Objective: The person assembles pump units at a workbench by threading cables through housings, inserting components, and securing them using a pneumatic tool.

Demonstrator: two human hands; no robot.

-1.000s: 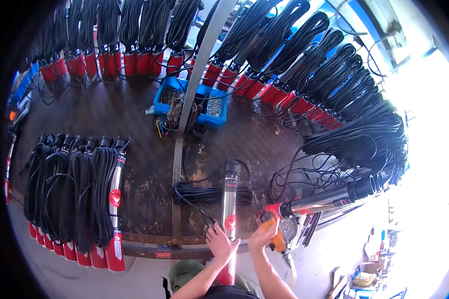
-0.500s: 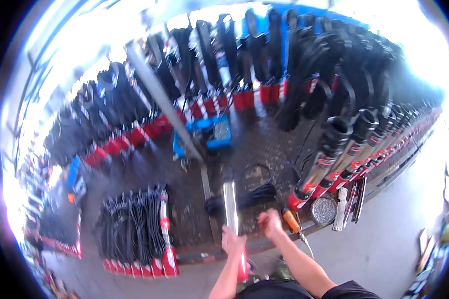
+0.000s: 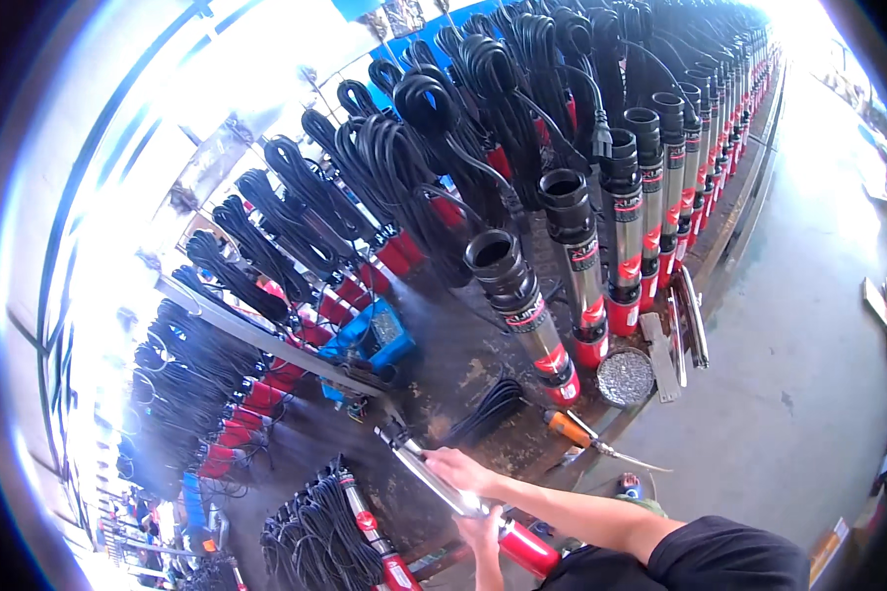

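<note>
A slim submersible pump (image 3: 436,481) with a silver tube and a red end lies tilted in front of me, its narrow top pointing away to the left. My left hand (image 3: 480,533) is closed around the tube just above the red end. Farther up the same tube, my right hand (image 3: 460,470) is closed on it, the fingertips partly hidden. Past the pump's top, a coil of black cable (image 3: 488,412) rests on the dark worktable (image 3: 443,355). To the right of my right hand lies an orange-handled power tool (image 3: 568,429) with a hose.
Finished-looking pumps (image 3: 537,335) stand in a long row at the right edge. Next to them are a round tub of small metal parts (image 3: 625,378) and flat metal strips (image 3: 660,357). A blue bin (image 3: 373,340) sits behind a slanted metal bar (image 3: 266,340). Cabled pumps (image 3: 320,537) lie at the lower left.
My right hand has come from beside the orange tool onto the pump's tube. The pump now tilts to the left. The view has swung to the right.
</note>
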